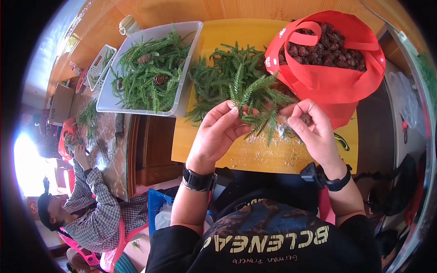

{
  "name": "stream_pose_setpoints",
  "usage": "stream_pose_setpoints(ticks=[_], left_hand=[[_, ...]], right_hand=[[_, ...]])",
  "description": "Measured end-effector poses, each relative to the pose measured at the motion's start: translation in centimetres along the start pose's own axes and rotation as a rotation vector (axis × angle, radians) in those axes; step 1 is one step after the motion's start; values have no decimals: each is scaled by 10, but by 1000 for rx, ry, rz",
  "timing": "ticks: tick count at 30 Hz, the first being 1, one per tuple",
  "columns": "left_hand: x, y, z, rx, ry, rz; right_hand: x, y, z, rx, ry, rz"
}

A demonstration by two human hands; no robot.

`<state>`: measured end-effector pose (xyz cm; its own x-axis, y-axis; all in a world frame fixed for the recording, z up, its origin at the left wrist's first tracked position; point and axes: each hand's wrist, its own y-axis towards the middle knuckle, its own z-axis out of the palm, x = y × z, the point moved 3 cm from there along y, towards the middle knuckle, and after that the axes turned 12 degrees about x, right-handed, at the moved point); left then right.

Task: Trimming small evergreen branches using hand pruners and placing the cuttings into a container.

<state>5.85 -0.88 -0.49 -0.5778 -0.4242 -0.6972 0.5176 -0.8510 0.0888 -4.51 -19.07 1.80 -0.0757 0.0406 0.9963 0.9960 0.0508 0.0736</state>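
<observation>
My left hand (215, 129) pinches the stem end of a green artificial pine sprig (249, 91), whose needled branches fan out above the table. Between the thumb and fingers of my right hand (318, 129) is a small brown pine cone (306, 119), partly hidden by the fingers. The two hands are a short way apart, with the sprig's right branches reaching toward the cone. Behind them lies a heap of loose green sprigs (214, 66) on the yellow table (205, 148).
A red bag (325, 93) full of dark pine cones (325, 50) stands at the back right. On the left, a clear plastic bin (141, 110) holds sprigs with cones. White crumbs and a yellow-black cutter (342, 142) lie nearby. Another person (98, 209) works at a left-hand table.
</observation>
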Motion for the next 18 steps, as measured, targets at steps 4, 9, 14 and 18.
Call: stream_pose_setpoints(ticks=[4,9,14,18], left_hand=[[13,-3,-5,13,-56,2],[17,-4,-1,49,-83,-8],[22,-4,-2,79,-193,-2],[20,-3,3,11,-231,-49]], right_hand=[[-3,8,3,-29,79,-44],[-7,10,6,8,111,-6],[-2,7,7,1,90,-17],[-4,6,8,-18,107,-12]])
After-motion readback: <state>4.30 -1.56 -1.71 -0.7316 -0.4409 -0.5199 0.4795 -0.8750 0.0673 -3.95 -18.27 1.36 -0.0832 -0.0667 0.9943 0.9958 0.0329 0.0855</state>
